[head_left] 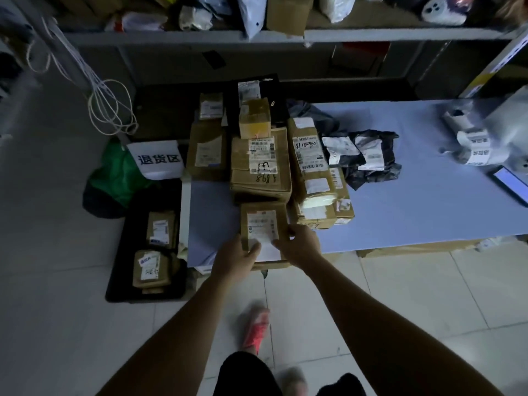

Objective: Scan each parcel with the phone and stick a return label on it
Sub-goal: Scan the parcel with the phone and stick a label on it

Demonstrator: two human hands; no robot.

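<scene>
A small cardboard parcel point(261, 217) lies at the near edge of the blue table point(414, 195), with a white shipping label on top. A white return label point(267, 247) lies over its near end. My left hand point(235, 257) presses on the label's left side with its thumb and fingers. My right hand point(301, 242) holds the parcel's right edge, fingers curled over it. Behind it stand stacked cardboard parcels point(261, 170) and a long box point(314, 172). The phone point(511, 184) lies lit at the table's right edge.
A label printer point(480, 144) with a strip of labels sits at the far right. Black bag parcels point(368, 158) lie mid-table. A black tray point(148, 252) on the floor at left holds two labelled parcels. A white sign point(158, 160) and green bag point(114, 178) stand beside it.
</scene>
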